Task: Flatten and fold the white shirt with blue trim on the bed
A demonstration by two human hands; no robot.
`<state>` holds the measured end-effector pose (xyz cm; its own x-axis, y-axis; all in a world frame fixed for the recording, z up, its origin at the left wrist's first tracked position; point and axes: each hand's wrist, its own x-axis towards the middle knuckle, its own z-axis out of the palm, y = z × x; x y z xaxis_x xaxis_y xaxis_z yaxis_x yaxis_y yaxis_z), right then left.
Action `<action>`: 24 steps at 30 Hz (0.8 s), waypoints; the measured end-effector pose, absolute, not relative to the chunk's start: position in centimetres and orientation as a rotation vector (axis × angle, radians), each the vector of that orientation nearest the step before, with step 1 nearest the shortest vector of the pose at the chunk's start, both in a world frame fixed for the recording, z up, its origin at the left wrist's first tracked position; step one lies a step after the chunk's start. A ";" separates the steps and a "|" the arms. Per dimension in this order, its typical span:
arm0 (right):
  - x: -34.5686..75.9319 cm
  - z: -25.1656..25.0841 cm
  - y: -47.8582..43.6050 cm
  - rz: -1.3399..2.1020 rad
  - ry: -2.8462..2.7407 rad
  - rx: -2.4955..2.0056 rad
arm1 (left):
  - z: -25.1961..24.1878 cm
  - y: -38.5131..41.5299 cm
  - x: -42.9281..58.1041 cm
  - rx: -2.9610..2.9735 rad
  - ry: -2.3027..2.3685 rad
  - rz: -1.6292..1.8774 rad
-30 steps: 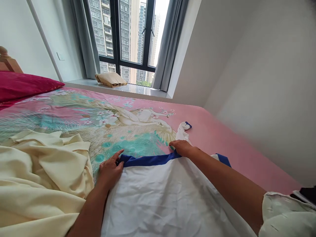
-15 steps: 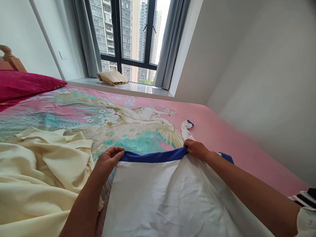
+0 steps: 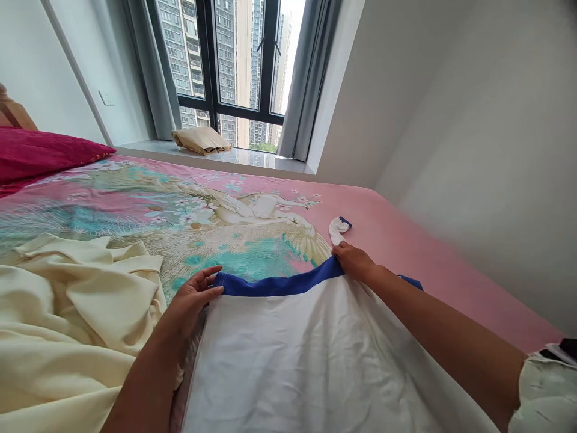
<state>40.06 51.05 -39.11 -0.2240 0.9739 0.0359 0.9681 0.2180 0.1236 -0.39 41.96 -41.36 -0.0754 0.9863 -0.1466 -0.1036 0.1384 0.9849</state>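
Note:
A white garment (image 3: pixel 297 355) with a blue band (image 3: pixel 279 284) along its far edge lies stretched over the bed in front of me. My left hand (image 3: pixel 192 297) pinches the left end of the blue band, thumb on top. At the band's right end my right hand (image 3: pixel 356 263) is closed on the cloth. A white strip with a blue tip (image 3: pixel 338 227) trails away on the sheet just past my right hand.
The bed carries a pink and teal bird-print sheet (image 3: pixel 189 210). A crumpled cream cloth (image 3: pixel 67 313) lies to the left and a red pillow (image 3: pixel 40 156) at far left. A tan folded item (image 3: pixel 201 139) rests on the window sill. A white wall (image 3: pixel 473 150) runs along the right.
Both hands went from lying on the blue band to gripping its ends and lifting it a little, pulling it taut. My right hand shifted slightly right and away.

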 end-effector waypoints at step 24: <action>40.6 -39.3 49.3 -0.235 2.434 2.460 | -40.4 41.7 -3.1 1.570 1.658 0.935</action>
